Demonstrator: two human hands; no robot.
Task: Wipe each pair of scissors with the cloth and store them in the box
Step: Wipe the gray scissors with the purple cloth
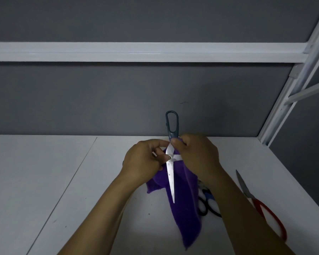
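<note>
Grey-handled scissors [170,173], blades parted, held upright above white table [63,181] against purple cloth [184,208].
Left hand [144,159]: fingers curled, pinching the blades at the pivot. Right hand [197,157]: fingers curled round the handle base and cloth top. Cloth hangs beneath both hands. Red-handled scissors [261,207] and black-handled scissors [208,205] lie on table, right side.

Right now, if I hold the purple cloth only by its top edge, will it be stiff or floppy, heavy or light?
Probably floppy: the purple cloth hangs limp in folds below the left hand and right hand. Likely light, since they carry it along with the scissors. Its seemingly fuzzy surface should not slip easily.
</note>
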